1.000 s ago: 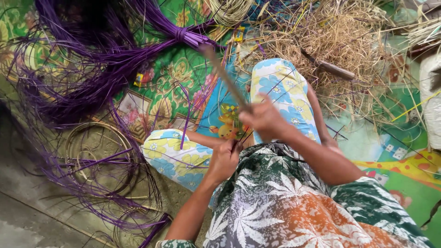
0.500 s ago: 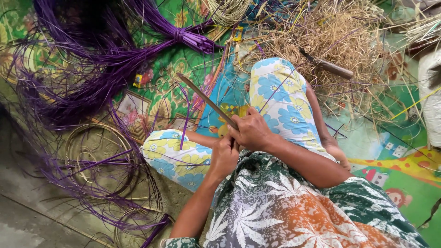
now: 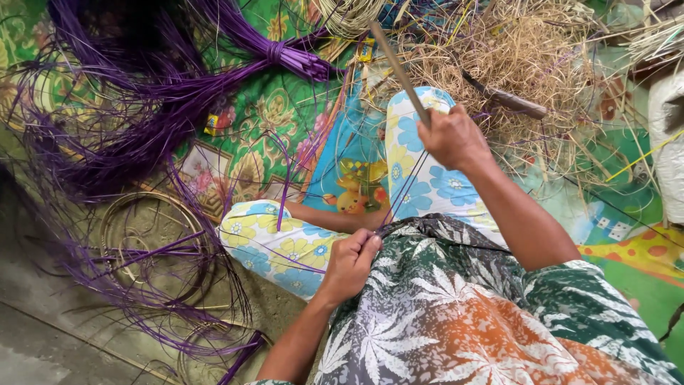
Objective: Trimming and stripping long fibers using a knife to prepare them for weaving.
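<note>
My right hand [image 3: 450, 135] is raised over my flowered trouser leg [image 3: 417, 171] and grips a long flat blade-like stick [image 3: 397, 68] that points up and away. A thin purple strand [image 3: 406, 182] runs from under that hand down to my left hand [image 3: 350, 258]. My left hand is closed, pinching the strand's lower end against my lap, on the leaf-patterned cloth [image 3: 456, 314].
A tied bundle of purple strands [image 3: 235, 57] fans out at the upper left. Loose purple strands and coiled hoops [image 3: 149, 242] lie at the left on the floor. A heap of dry straw-coloured shavings [image 3: 527, 64] lies at the upper right on a colourful mat [image 3: 256, 128].
My right hand has moved up and to the right, drawing the stick along the purple strand. The stick swung from pointing left to pointing upward. My left hand stayed at my lap.
</note>
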